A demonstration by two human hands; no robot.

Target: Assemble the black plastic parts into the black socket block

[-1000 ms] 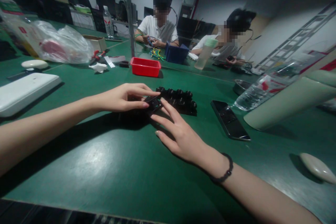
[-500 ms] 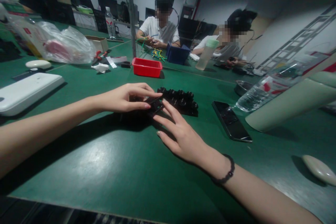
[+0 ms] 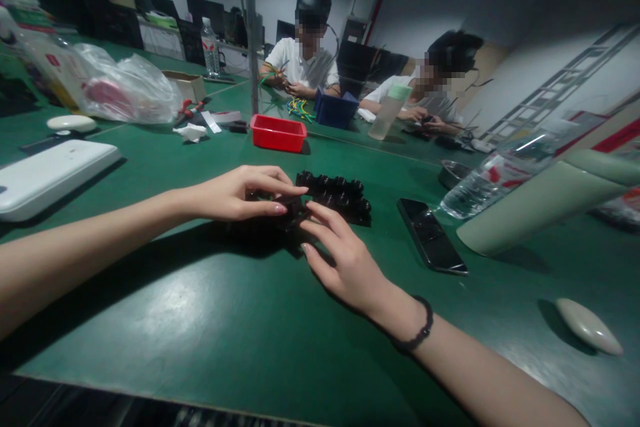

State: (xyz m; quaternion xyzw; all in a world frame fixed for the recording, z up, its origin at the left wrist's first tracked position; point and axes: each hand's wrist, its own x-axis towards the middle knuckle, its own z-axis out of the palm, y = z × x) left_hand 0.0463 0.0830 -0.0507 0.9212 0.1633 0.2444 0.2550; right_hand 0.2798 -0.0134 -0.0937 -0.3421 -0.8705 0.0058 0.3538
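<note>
Over a black plastic part (image 3: 295, 209) on the green table, my left hand (image 3: 235, 193) is closed, its thumb on the near side and its fingers over the top. My right hand (image 3: 345, 253), with a dark bead bracelet at the wrist, reaches in from the right. Two of its fingertips touch the part's right end, while the thumb stands apart below them. The part's exact kind is hard to make out, as my left hand and shadow hide much of it. Right behind the fingers lie black pieces with rows of round knobs (image 3: 337, 192).
A red bin (image 3: 279, 133) stands beyond my hands. On the right are a phone (image 3: 433, 237), a green tumbler (image 3: 530, 203), a water bottle (image 3: 493, 170) and a pale rounded object (image 3: 587, 325). A white device (image 3: 55, 177) lies left. Two people sit across the table.
My view has shifted slightly, so things on the right appear further left. My right hand's fingers have drawn a little closer together at the part's end. My left hand keeps its hold.
</note>
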